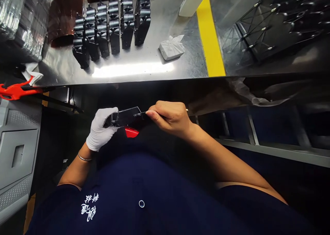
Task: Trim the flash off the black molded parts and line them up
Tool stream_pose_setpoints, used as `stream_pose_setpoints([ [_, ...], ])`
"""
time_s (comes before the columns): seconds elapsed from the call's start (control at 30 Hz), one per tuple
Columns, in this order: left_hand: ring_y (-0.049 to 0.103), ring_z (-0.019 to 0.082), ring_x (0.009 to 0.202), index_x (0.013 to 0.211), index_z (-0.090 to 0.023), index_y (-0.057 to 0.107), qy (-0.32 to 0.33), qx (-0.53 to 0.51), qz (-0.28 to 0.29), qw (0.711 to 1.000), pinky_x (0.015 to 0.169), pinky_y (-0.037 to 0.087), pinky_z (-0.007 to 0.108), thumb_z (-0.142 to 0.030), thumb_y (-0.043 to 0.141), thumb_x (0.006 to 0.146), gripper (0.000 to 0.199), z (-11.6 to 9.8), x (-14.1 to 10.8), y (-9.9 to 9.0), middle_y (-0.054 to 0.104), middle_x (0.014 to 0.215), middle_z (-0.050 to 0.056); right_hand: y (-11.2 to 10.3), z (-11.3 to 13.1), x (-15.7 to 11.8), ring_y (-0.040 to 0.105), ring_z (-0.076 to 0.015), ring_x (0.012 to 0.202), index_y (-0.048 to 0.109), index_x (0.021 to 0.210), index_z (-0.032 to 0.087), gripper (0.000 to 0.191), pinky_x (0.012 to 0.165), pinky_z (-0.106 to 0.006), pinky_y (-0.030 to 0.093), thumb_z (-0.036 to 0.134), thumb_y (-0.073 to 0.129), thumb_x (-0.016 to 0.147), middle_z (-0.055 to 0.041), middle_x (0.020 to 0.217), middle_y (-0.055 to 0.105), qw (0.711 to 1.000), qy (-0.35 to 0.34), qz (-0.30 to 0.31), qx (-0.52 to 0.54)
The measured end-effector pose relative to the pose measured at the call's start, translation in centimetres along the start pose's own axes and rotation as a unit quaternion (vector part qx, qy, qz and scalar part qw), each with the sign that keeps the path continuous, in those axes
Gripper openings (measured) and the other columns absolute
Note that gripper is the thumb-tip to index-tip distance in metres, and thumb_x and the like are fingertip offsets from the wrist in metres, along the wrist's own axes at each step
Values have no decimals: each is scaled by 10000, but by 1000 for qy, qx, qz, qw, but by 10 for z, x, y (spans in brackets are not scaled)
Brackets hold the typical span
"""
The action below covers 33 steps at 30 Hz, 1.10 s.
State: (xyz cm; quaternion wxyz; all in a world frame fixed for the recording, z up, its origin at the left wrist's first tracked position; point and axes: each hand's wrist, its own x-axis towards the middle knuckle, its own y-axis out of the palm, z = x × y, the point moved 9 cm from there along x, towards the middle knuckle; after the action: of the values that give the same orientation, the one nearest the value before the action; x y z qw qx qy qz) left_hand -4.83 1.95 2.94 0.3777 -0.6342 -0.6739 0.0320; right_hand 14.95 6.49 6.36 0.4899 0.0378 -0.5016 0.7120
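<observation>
Fingers of your gloved left hand (101, 129) are clamped on the left end of a dark rectangular part (126, 118), held off the table in front of your shirt (139, 180). Its long axis runs left to right, nearly in line with the table edge, the right end tipped slightly toward the table and pointing at your bare right hand (170, 116). Thumb and forefinger of that hand are pinched together on a thin rod (143, 113) that meets the part's right end; you cannot tell where the rod finishes. A red curved piece (131, 132) shows just below the part, whether attached or not you cannot tell.

Beyond your hands, a dark gap leaves open room up to the front edge of the steel table (152, 64). To your left, a red-orange handle (17, 91) sits near that edge; to your right, a metal rail (281, 151) bounds your forearm's side. On the tabletop, past the edge, lie a white wrapped packet (171, 49) and, farther left, rows of black moulded parts (114, 28).
</observation>
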Motion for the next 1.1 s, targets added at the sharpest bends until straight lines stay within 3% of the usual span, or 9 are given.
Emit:
stream_pose_setpoints([
  [0.27, 666, 203, 976, 1234, -231, 603, 59, -37, 80, 994, 866, 539, 360, -112, 704, 762, 497, -27, 1, 9, 712, 1063, 68, 13, -12, 0, 507, -94, 483, 623, 646, 170, 405, 502, -233, 335, 377, 493, 968, -4, 534, 582, 999, 23, 29, -35],
  [0.43, 685, 223, 998, 1255, -236, 589, 132, 3, 73, 989, 892, 524, 393, -131, 651, 794, 477, -40, 6, 5, 734, 1061, 78, 12, -10, 0, 457, -67, 480, 568, 653, 162, 453, 491, -200, 334, 407, 412, 1000, 11, 551, 525, 987, 42, 96, 124],
  [0.53, 691, 219, 991, 1257, -221, 588, 176, 7, 85, 981, 896, 518, 387, -122, 662, 790, 483, -44, 7, 6, 740, 1035, 82, 21, 1, -3, 348, -45, 437, 425, 538, 173, 510, 454, -202, 270, 429, 478, 975, 52, 490, 389, 962, 24, 186, 199],
  [0.6, 691, 215, 991, 1266, -234, 587, 176, 7, 85, 981, 892, 519, 381, -99, 661, 785, 505, -42, 6, 6, 740, 1037, 75, 21, 5, -3, 285, -35, 417, 347, 502, 175, 545, 441, -203, 241, 410, 508, 968, 69, 465, 314, 951, 13, 200, 235],
  [0.67, 685, 210, 996, 1255, -246, 602, 133, -15, 73, 988, 893, 519, 371, -99, 678, 779, 504, -35, 7, 3, 736, 1050, 67, 17, 7, -1, 325, -35, 423, 396, 521, 171, 528, 450, -196, 258, 410, 479, 984, 61, 473, 356, 952, -6, 176, 249],
  [0.77, 678, 213, 992, 1226, -241, 634, -36, -121, 97, 987, 876, 530, 349, -226, 763, 759, 484, -4, 4, 9, 718, 1105, 70, 10, 10, 7, 436, -56, 483, 534, 634, 162, 509, 492, -200, 306, 536, 446, 968, 22, 545, 487, 970, -45, 124, 206],
  [0.9, 684, 229, 881, 1211, -186, 655, -259, -296, 190, 899, 773, 547, 329, -531, 751, 732, 598, 31, -16, 37, 728, 1020, 82, 8, 21, 18, 429, -77, 509, 570, 694, 164, 588, 494, -224, 269, 733, 490, 819, 20, 573, 490, 986, -103, 93, 94],
  [0.97, 676, 235, 853, 1173, -158, 677, -300, -326, 211, 871, 756, 540, 325, -601, 733, 712, 642, 36, -22, 46, 728, 966, 84, 12, 28, 21, 422, -78, 514, 562, 668, 165, 601, 491, -232, 237, 734, 460, 832, 19, 582, 480, 983, -134, 106, 67],
  [1.1, 661, 255, 910, 1166, -148, 679, -316, -318, 205, 870, 801, 529, 336, -631, 720, 704, 670, 42, -24, 50, 725, 1010, 93, 19, 31, 20, 375, -79, 503, 509, 578, 167, 625, 498, -254, 200, 696, 400, 892, 22, 554, 423, 979, -151, 136, 18],
])
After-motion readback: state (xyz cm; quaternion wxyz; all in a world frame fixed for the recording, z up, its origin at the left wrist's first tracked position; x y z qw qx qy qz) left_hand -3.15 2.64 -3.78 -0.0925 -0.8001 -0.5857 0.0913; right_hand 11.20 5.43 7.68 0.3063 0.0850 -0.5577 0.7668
